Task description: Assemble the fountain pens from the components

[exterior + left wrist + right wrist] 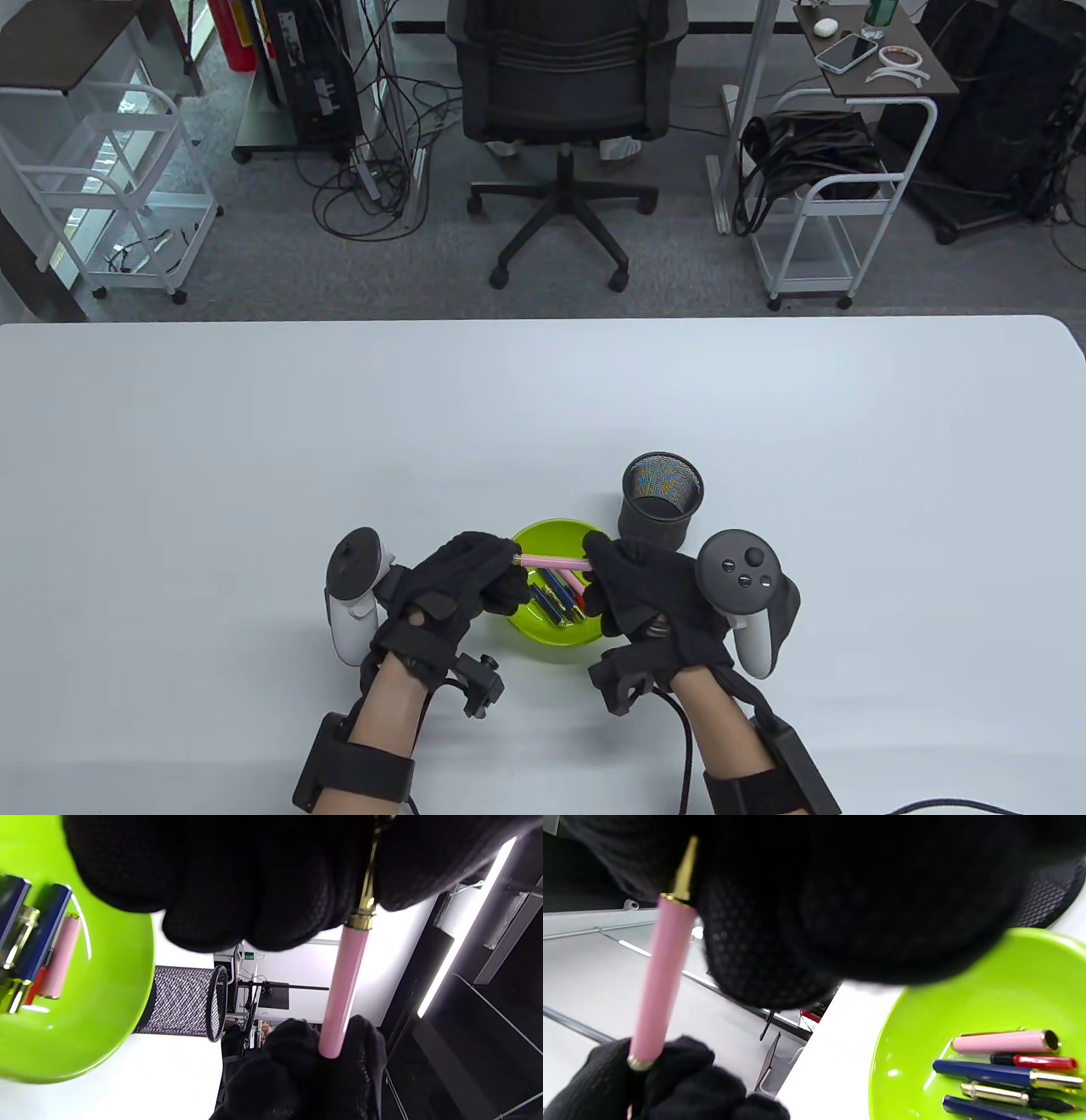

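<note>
Above the green bowl [543,632], near the counter's [254,441] front edge, two gloved hands hold a pink pen barrel [553,561] level between them. The left hand [462,586] has its fingers closed round the end with the gold collar; the right hand [640,590] closes round the opposite end. Both grips are tight on the barrel, and only the pink middle stretch shows between them. What lies inside each closed grip cannot be seen, beyond a thin gold part at the left hand's end in the wrist views.

Inside the bowl lie more pen parts: a pink cap [1003,1041], a red piece [1037,1061], two dark blue barrels [984,1072] and a gold-trimmed section. A black mesh pen cup [662,501] stands just behind the bowl, to its right.

The step in hand appears to be joining or twisting two parts of the pink pen together. To do it well, both halves should stay on one straight line, one hand steadying while the other turns gently; forcing a crooked thread could jam it. Working directly over the bowl means a dropped part would fall in rather than roll across the counter. The pink cap in the bowl probably goes on afterwards.
</note>
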Tool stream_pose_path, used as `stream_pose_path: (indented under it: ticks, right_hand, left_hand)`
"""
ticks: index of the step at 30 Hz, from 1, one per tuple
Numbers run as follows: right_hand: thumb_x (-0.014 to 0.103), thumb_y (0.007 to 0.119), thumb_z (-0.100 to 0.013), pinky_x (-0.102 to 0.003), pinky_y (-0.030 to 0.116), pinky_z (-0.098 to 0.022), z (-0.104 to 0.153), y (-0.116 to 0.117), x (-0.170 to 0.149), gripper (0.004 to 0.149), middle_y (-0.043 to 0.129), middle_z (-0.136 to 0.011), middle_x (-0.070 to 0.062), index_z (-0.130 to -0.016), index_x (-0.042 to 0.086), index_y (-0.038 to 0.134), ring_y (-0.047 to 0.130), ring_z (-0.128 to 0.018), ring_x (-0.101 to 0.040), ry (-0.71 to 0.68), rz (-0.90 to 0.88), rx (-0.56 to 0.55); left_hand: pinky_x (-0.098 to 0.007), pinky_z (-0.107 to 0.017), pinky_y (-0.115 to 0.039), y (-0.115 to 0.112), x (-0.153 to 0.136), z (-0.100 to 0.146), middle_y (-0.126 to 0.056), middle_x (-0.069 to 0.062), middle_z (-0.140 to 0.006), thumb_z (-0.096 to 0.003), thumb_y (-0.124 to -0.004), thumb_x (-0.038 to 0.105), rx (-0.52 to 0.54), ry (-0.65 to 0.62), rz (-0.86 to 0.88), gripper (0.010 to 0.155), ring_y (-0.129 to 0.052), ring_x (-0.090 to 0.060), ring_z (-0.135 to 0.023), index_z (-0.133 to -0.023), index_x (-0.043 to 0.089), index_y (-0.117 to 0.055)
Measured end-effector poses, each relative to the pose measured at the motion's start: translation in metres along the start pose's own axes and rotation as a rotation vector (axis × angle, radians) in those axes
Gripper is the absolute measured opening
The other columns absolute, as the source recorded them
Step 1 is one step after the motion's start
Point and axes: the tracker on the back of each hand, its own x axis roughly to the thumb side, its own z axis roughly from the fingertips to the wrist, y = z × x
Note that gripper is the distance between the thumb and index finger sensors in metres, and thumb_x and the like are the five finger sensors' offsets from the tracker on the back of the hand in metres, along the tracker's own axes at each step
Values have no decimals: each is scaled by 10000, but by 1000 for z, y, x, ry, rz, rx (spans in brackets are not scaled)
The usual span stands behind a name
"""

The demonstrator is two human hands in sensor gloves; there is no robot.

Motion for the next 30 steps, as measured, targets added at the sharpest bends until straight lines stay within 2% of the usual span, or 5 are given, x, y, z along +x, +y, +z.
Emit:
stream_pose_path:
  ticks: [6, 14, 20, 27, 30]
  right_hand:
    - [597, 747, -424, -413, 869, -39, 0, -4, -3, 526, 1068, -236, -15, -505, 146, 1006, 1014, -54, -180, 10, 22, -31]
    - [525, 855, -416, -364, 869, -81, -8, 5, -2, 645, 1008, -523, -32, -936, 156, 761, 981, -143, -142, -60, -140, 249]
    - [379, 862, -429, -362, 875, -90, -6, 5, 1, 468, 997, -540, -36, -852, 178, 847, 983, -157, -135, -67, -80, 216]
    - [561, 767, -433, -388, 866, -26, -7, 5, -4, 511, 1043, -330, -24, -603, 139, 999, 989, -49, -163, -15, -36, 185]
    - [617, 721, -412, -389, 860, -33, -6, 5, -5, 630, 1049, -385, -57, -695, 108, 960, 991, -70, -177, -17, -50, 168]
  left_hand:
    - [-512, -471, -795, -3, 0, 0, -971, -49, -647, -551, -753, 507, -17, -1, -11, 385, -958, -288, -601, -745, 198, -874]
    - [-510, -474, -794, 4, -2, 1, -969, -49, -647, -555, -741, 505, 36, 13, 8, 386, -955, -287, -603, -747, 196, -872]
    - [-516, -477, -791, 4, -3, 0, -970, -62, -657, -548, -760, 490, 19, 17, -5, 385, -953, -297, -608, -755, 188, -879]
    - [-519, -468, -795, 3, 0, 0, -981, -66, -640, -533, -787, 491, 9, -3, -15, 383, -962, -300, -595, -739, 187, -896]
    - [-518, -465, -797, 6, 2, 1, -984, -63, -635, -536, -781, 493, 24, -12, -21, 384, -964, -298, -590, -736, 185, -898]
